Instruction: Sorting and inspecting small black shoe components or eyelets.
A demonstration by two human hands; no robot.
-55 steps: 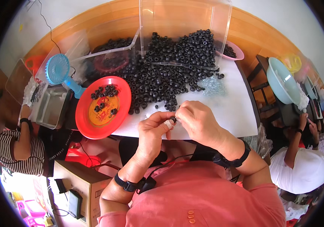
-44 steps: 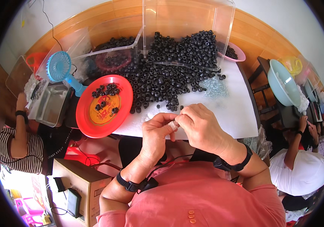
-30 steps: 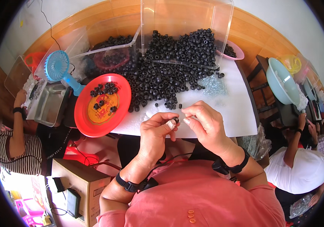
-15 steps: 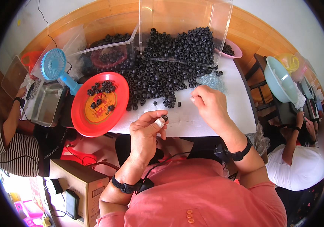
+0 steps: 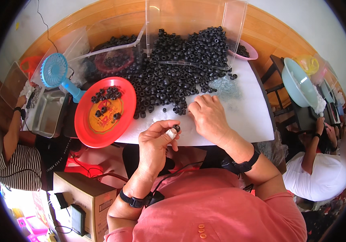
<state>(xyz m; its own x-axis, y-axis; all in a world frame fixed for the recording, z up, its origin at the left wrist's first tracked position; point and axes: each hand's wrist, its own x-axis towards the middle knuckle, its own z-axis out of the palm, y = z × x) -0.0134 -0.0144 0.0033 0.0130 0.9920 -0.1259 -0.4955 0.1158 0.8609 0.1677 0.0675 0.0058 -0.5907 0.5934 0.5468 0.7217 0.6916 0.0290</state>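
Note:
My left hand [image 5: 153, 139] is raised at the table's near edge, with white tape on the thumb. Thumb and fingertips pinch a small round black bead [image 5: 176, 128] with a hole in it. My right hand [image 5: 210, 119] is lowered to the white tabletop, at the near edge of a heap of black beads [image 5: 169, 86]. Its fingers are curled and its fingertips come together beside a few loose beads. Whatever lies between them is hidden. Just beyond that hand is a patch of tiny clear beads [image 5: 226, 88].
A red plate [image 5: 83, 133] with several black beads stands left, beside a blue fan [image 5: 54, 70]. A clear bin [image 5: 197, 14] lies tipped behind the heap. A pink bowl [image 5: 251, 51] is at back right. Other people work on both sides, near a pale-blue basin [image 5: 298, 86].
My right hand has moved left and down from beside the clear beads to the loose black beads at the heap's near edge. My left hand still pinches its bead, almost unmoved.

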